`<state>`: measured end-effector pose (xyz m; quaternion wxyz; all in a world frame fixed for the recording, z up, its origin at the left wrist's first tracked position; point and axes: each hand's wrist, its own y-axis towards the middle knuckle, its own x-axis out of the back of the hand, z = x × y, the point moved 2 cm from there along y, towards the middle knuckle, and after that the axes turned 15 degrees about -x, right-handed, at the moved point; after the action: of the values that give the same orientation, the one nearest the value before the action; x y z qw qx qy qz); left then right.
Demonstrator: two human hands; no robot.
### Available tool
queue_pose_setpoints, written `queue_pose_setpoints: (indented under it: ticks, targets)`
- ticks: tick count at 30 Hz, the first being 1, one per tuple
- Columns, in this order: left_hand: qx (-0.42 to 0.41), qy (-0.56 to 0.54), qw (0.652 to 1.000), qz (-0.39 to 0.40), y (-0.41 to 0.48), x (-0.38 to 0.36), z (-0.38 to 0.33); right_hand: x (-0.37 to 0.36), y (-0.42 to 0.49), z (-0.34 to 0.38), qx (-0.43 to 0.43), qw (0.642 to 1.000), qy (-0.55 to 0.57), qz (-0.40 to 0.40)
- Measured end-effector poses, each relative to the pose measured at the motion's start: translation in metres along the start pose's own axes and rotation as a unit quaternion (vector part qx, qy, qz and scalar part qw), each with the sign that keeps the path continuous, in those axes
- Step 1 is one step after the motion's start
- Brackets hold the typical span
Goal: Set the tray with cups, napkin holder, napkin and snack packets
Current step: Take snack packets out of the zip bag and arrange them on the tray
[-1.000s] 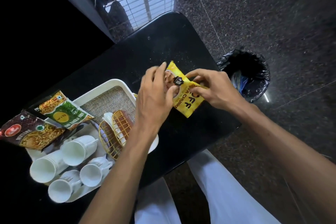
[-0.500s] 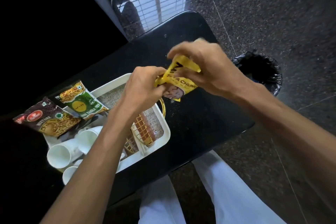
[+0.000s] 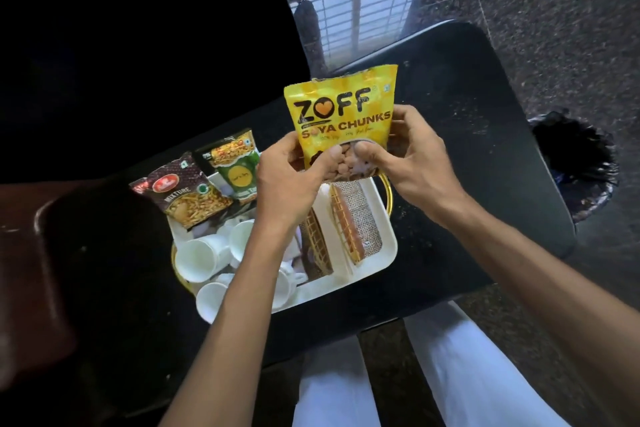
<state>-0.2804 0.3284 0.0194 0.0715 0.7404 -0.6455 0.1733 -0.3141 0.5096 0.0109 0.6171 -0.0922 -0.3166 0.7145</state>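
Head view. Yellow packet [image 3: 341, 114] — upright above the tray [image 3: 360, 282], its lower corners pinched by left hand [image 3: 291, 180] and right hand [image 3: 412, 159] (thumbs in front). Tray holds cups [image 3: 197, 258], napkin holder [image 3: 346, 229], two other packets [image 3: 180, 194]. Best laid flat beside those — clear of the holder.

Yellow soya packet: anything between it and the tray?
Nothing visible. The left hand and right hand hold the yellow soya packet upright over the tray; napkin holder and cups take up much of it.

Left hand [image 3: 291, 180] and right hand [image 3: 415, 158] raised together, fingers curled, thumbs pinching.
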Motion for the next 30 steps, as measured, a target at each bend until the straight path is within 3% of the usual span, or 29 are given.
queue_pose_setpoints:
  ticks: [7,18,30]
  targets:
    - [0.072,-0.001,0.979,-0.188,-0.004,0.012,0.031,-0.045,0.024,0.003,0.011,0.999,-0.035,-0.018]
    - [0.121,0.085,0.974,-0.173,0.001,0.011,0.061,-0.069,0.043,-0.009,0.017,0.982,-0.173,-0.077]
    - [0.107,0.099,0.971,-0.191,0.006,0.004,0.066,-0.071,0.048,-0.012,0.026,0.978,-0.18,-0.099]
